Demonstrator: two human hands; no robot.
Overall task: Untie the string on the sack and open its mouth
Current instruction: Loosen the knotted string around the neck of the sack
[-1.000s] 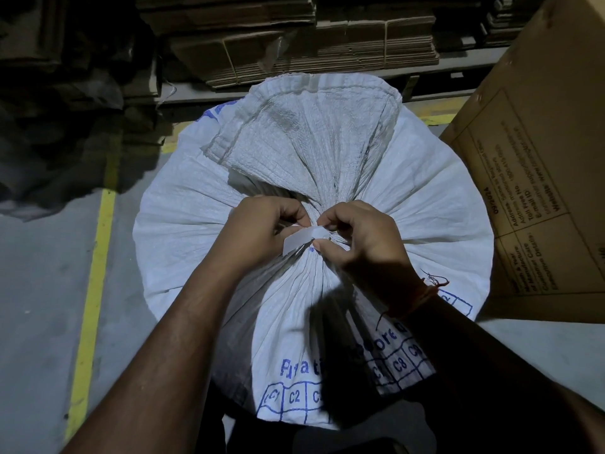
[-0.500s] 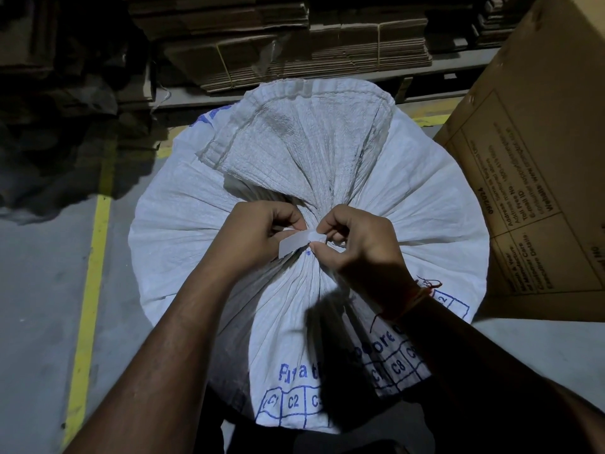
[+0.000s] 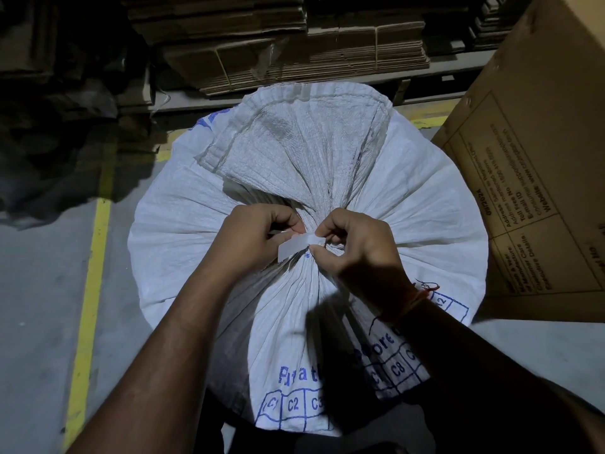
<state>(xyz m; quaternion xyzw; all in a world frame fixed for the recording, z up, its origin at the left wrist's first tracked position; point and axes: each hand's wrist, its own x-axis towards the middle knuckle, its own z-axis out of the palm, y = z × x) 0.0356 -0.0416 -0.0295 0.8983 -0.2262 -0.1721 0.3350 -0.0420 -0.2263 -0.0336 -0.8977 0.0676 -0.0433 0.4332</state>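
A full white woven sack [image 3: 409,198] with blue print stands on the floor, its neck gathered and bound at the middle. The loose mouth [image 3: 304,142] fans out flat beyond the tie. A flat white string [image 3: 296,245] wraps the neck, one end sticking out to the left. My left hand [image 3: 248,240] pinches the tie from the left, fingers curled. From the right, my right hand [image 3: 353,247] pinches the string at the knot with thumb and forefinger. The knot itself is mostly hidden by my fingers.
A large cardboard box [image 3: 537,165] stands close against the sack's right side. Bundles of flattened cartons [image 3: 294,50] lie stacked on a low shelf behind the sack. A yellow floor line [image 3: 88,290] runs along the left on grey concrete.
Both hands stay on the tie with small finger shifts. The view has dipped slightly, so the sack sits a little lower in frame. The tie still holds.
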